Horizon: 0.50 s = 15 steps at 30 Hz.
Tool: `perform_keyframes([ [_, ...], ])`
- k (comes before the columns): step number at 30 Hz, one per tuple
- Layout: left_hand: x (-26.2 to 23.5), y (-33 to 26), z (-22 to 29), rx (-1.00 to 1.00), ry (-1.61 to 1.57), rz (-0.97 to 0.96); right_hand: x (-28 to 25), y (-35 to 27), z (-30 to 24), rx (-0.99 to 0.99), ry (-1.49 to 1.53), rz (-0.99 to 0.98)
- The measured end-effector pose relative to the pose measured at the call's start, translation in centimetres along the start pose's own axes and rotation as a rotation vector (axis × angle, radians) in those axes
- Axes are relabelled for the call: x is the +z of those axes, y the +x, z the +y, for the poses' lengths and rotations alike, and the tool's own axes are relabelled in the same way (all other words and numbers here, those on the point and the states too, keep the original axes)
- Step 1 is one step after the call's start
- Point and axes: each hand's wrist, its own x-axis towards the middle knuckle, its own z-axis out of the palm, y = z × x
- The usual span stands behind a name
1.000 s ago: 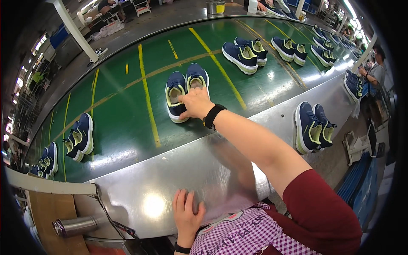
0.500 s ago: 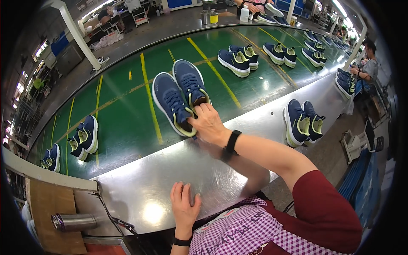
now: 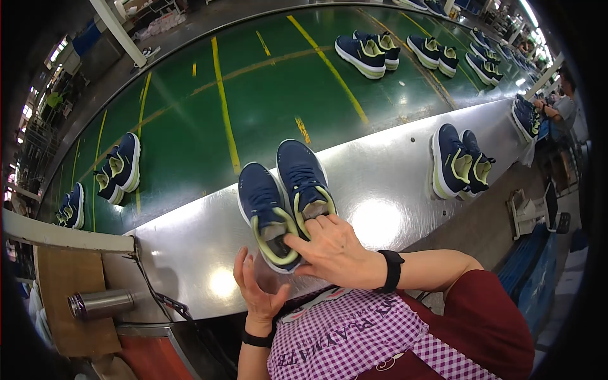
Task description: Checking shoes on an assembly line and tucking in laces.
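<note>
A pair of navy sneakers with yellow-green lining (image 3: 282,190) lies on the shiny steel ledge (image 3: 183,234), toes pointing away from me. My right hand (image 3: 332,250), a black band on its wrist, grips both shoes, its fingers hooked over their heel collars. My left hand (image 3: 256,288) is open just below the left shoe's heel, palm turned up and fingers spread. I cannot tell whether it touches the shoe.
A green conveyor belt (image 3: 253,95) with yellow lines carries more navy pairs (image 3: 367,50) (image 3: 120,168). Another pair (image 3: 459,161) stands on the ledge at right. A metal cylinder (image 3: 101,303) lies at lower left. A co-worker (image 3: 560,111) handles shoes at far right.
My right hand has drawn the pair off the green belt onto the steel ledge, toward me. My left hand has lifted off the ledge and come up under the left shoe's heel.
</note>
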Motion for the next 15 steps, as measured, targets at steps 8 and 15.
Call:
perform_keyframes([
  [8, -1.5, 1.0, 3.9, 0.153, 0.382, 0.044, -0.8, -2.2, -1.1, -0.083, 0.051, 0.008],
  [15, -2.4, 2.0, 7.5, 0.436, 0.412, -0.080, -5.3, -3.1, -0.5, 0.016, 0.371, 0.161],
])
